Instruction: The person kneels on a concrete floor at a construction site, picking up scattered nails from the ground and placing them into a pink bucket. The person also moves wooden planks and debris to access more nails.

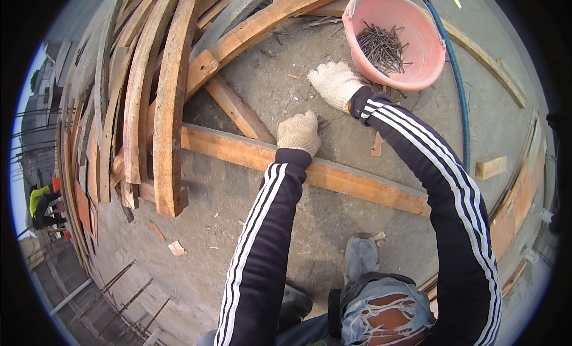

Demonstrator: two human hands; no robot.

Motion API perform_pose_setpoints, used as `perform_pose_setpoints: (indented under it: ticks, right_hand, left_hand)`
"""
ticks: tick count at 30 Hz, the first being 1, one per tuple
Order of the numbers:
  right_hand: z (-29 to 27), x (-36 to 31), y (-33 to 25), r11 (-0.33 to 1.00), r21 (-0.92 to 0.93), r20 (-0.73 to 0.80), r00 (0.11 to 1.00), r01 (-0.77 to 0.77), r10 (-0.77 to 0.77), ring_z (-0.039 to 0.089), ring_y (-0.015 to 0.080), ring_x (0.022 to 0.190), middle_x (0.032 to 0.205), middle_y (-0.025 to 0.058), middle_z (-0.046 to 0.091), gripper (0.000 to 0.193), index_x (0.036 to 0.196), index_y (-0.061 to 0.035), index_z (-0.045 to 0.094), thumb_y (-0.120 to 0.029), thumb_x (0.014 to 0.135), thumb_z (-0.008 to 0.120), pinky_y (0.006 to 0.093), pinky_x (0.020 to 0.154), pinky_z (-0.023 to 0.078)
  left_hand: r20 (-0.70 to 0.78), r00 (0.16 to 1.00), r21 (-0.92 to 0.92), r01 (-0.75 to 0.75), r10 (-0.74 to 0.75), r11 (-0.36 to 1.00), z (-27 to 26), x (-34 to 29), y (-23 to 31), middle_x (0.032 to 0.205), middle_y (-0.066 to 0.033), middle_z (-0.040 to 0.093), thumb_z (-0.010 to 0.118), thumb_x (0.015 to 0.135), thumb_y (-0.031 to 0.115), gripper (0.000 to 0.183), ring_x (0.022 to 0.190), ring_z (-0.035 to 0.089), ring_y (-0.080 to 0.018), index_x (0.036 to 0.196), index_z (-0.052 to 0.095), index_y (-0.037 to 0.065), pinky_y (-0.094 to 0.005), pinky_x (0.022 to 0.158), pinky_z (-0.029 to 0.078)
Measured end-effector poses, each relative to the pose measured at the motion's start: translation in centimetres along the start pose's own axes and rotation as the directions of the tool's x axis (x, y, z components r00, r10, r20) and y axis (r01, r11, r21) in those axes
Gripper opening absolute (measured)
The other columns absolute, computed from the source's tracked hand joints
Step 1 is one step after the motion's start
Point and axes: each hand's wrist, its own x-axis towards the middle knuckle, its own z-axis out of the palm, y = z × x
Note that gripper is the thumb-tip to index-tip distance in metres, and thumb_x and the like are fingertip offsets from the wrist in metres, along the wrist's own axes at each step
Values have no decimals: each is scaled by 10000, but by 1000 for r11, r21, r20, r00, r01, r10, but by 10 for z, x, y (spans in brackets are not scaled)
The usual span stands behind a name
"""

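Left hand, 12 o'clock from mid-view: one knit glove, off-white. Right hand, 1 o'clock: one matching glove, white, small yellow-orange edging at the cuff.

Left sleeve, 7 o'clock: long, near-black, three white stripes lengthwise. Right sleeve, 3 to 4 o'clock: same pattern, stripes running to the wrist.

Jeans, 5 o'clock: faded blue denim, torn at one knee, white threads frayed across.

Footwear: one grey piece, 5 o'clock; one dark piece, 6 o'clock, partly hidden.
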Motion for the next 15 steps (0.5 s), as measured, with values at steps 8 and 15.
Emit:
perform_pose_setpoints:
  ticks: [8, 15]
  right_hand:
    - [-11, -22, -6, 893, 384, 146, 970, -235, 193, 706, 439, 1047, 1104, 258, 721, 312, 1223, -36, 629, -161, 938, 605, 522, 885, 569]
    - [-112, -120, 12, 606, 774, -432, 853, 184, 293, 651, 297, 771, 857, 159, 655, 315, 1065, -28, 612, -269, 897, 725, 428, 738, 524]
  left_hand:
    - [-155, 986, -428, -12, -60, 904, -48, -20, -19, 740, -114, 631, 812, 793, 255, 327, 696, 639, -271, 830, 561, 49, -395, 680, 512]
    - [-399, 906, -736, -224, -142, 639, -145, -14, 0, 693, -53, 590, 824, 811, 293, 353, 647, 575, -128, 798, 588, 31, -323, 622, 484]
